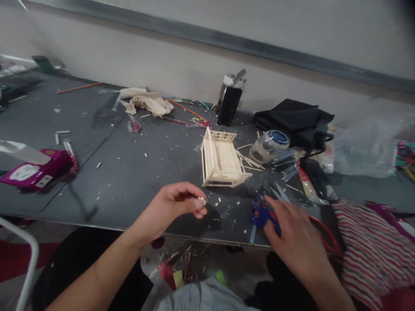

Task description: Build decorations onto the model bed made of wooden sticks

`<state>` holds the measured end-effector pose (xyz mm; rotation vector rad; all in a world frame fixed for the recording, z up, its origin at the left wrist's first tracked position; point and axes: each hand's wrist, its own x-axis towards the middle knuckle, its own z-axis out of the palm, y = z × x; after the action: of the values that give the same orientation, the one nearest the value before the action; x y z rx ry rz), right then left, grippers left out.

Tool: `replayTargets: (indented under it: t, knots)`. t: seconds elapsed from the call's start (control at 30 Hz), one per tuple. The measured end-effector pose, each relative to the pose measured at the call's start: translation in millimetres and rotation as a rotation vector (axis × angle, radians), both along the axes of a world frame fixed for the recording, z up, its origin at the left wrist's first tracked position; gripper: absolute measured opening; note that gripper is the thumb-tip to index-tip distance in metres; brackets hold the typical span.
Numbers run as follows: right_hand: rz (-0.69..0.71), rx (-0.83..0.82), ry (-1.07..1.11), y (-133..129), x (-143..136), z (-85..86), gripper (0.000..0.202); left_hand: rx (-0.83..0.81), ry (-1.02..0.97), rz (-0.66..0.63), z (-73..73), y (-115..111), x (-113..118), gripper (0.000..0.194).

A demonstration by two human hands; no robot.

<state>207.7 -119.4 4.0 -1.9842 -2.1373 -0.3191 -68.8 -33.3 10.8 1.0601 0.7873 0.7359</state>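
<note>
My left hand [181, 201] pinches a small pale wooden piece [202, 200] between thumb and fingertips, just above the table's front edge. On the right, my right hand [295, 231] has its thumb and fingers around a blue glue gun [264, 216] lying on the table, with a clear glue stick [253, 234] poking out of it. Scissors lie partly under that hand, their blades [281, 192] showing beyond it and a red handle [327, 235] to its right. A miniature bench made of thin wooden sticks [223, 157] stands upright beyond both hands.
Loose wooden sticks [249, 162] lie by a clear jar with a blue lid [270, 146]. Behind are a black phone [229, 106], a black bag [292, 119] and a beige cloth [147, 102]. A purple pack [42, 170] sits left, striped fabric [366, 246] right.
</note>
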Motion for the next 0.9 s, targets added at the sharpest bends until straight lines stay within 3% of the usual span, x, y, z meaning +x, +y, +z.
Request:
replayTargets:
  t: [0.1,0.2,0.37,0.5,0.6,0.67,0.77,0.9]
  knots:
    - [0.006,-0.090,0.045,-11,16,-13.3,0.048,-0.183,-0.216,-0.004,0.1,-4,6,0.013]
    - [-0.020,-0.104,0.138,-13,20,-21.5,0.059,-0.280,-0.306,-0.024,-3.0,-7,11,0.012]
    - [-0.141,-0.092,0.462,-14,18,-11.7,0.068,-0.314,-0.351,-0.051,-5.9,-10,15,0.009]
    - [-0.266,-0.029,1.091,-22,11,7.3,0.061,-0.329,-0.377,-0.066,-6.2,-12,17,0.010]
    - [-0.226,-0.088,1.636,-24,-5,21.7,0.057,-0.336,-0.386,-0.064,-7.3,-14,19,0.010]
    - [-0.187,-0.168,1.810,-23,-19,30.4,0.058,-0.343,-0.394,-0.058,-8.4,-15,21,0.010]
    - [-0.219,-0.253,1.805,-20,-40,39.8,0.059,-0.342,-0.411,-0.054,-9.6,-17,23,0.010]
    - [-0.242,-0.299,1.628,-23,-53,43.5,0.062,-0.312,-0.421,-0.051,-10.6,-17,23,0.009]
